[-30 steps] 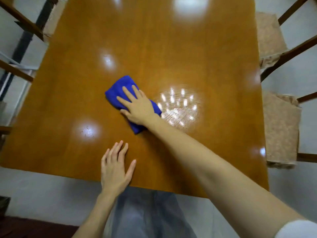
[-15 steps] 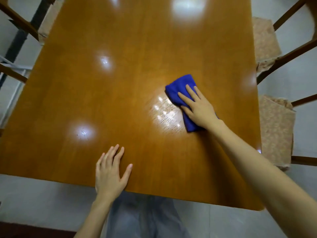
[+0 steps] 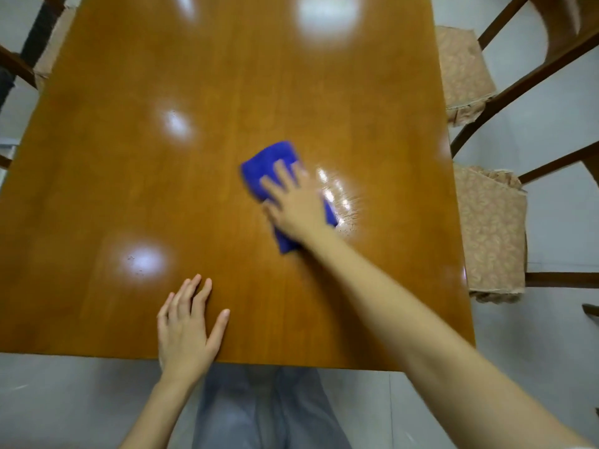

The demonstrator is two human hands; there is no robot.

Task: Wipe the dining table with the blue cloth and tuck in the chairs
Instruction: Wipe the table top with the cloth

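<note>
Head view: one blue cloth lies mid-worktop, long axis running near-to-far, pressed flat under the spread right hand. Left hand rests flat, holding nothing, at the near edge. Two cushioned chairs stand right.

The wooden dining table was glossy orange-brown, with pale light patches across its top. A folded blue cloth lay near its middle under the flat right hand. The left hand rested palm-down, fingers spread, at the near edge.
</note>
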